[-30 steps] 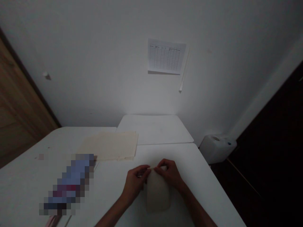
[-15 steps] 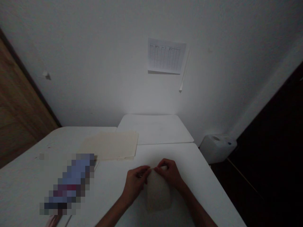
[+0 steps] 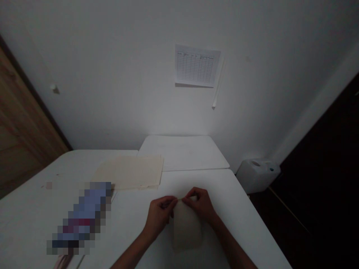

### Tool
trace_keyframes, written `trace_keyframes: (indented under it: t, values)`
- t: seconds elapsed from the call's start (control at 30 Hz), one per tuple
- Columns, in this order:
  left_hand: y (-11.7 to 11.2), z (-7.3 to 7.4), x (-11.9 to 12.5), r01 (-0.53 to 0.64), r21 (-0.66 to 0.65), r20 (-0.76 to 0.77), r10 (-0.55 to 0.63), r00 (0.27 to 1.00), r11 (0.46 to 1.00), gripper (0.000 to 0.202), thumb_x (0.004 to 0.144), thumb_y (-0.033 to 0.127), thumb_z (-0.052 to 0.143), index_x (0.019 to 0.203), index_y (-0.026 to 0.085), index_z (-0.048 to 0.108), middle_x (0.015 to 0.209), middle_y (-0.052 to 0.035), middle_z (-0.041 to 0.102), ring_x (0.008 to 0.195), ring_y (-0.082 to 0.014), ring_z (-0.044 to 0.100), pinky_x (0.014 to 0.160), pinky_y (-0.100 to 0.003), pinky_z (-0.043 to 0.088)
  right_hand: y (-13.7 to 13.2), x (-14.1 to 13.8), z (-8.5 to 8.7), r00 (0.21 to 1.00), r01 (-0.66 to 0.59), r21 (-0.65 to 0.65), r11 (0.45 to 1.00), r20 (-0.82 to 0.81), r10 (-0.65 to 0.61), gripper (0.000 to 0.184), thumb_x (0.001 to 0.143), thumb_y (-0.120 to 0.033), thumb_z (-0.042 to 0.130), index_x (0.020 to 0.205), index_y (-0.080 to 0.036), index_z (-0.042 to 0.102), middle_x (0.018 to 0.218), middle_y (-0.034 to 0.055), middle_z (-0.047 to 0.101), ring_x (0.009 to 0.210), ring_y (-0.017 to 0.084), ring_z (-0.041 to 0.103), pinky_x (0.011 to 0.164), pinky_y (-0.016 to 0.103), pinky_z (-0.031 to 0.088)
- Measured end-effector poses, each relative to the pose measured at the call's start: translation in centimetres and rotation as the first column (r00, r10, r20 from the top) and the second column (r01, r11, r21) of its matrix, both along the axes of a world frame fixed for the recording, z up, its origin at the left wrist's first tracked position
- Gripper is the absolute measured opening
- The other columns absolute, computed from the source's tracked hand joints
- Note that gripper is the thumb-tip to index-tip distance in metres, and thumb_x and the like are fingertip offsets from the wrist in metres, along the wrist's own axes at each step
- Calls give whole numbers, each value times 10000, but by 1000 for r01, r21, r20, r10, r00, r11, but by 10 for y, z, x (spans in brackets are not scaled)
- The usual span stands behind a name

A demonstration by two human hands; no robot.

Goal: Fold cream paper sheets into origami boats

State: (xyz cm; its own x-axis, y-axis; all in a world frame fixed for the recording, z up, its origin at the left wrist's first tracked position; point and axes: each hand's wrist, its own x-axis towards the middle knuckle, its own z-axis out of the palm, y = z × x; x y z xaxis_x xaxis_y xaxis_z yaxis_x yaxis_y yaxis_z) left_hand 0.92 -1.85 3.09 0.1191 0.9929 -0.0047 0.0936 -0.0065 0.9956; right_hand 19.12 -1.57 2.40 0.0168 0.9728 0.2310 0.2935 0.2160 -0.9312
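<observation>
A small beige piece of cloth, as it looks, hangs from my two hands over the white table, its lower edge toward me. My left hand pinches its top edge at the left corner between thumb and fingertips. Close beside it, my right hand pinches the same edge, fingers bent over the right part. The two sets of fingertips almost touch. How the edge lies between the fingers is too small to make out.
Larger beige flat sheets lie on the white table, left of my hands. A blurred-out blue object is at the left. A printed chart hangs on the wall. A whitish plastic container stands beyond the table's right edge.
Almost nothing differs. Both hands keep their pinch on the beige cloth, with only a very slight shift to the left.
</observation>
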Motion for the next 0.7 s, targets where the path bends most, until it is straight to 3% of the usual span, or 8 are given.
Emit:
trace_keyframes:
  t: [0.2,0.33,0.5,0.7]
  values:
    - [6,1,-6,-35,5,48,35,998,999,342,676,474,707,723,135,719,453,0,578,342,-87,429,319,-174,273,3,8,-1,994,-18,-70,997,-106,10,272,661,-408,759,700,-176,622,541,-33,585,465,100,479,448,210,348]
    - [8,3,-7,-57,-1,65,57,996,998,342,660,473,721,720,136,723,450,-1,582,350,-92,441,331,-180,280,3,11,-1,989,-18,-104,994,-146,3,305,659,-431,762,747,-179,615,543,-27,610,490,125,539,470,222,389]
    - [11,2,-9,-48,38,80,44,996,998,361,642,485,736,703,129,720,507,-28,625,409,-117,507,376,-196,337,6,13,-5,971,-73,-133,988,-237,40,353,683,-437,748,880,-158,659,680,46,713,584,173,638,551,268,485]
    - [12,-2,-10,-39,-48,40,41,998,998,429,633,553,715,733,136,722,428,9,561,312,-85,399,333,-193,259,10,14,-13,974,-62,-158,986,-223,26,354,682,-454,736,839,-137,718,701,69,719,625,198,665,580,302,522]
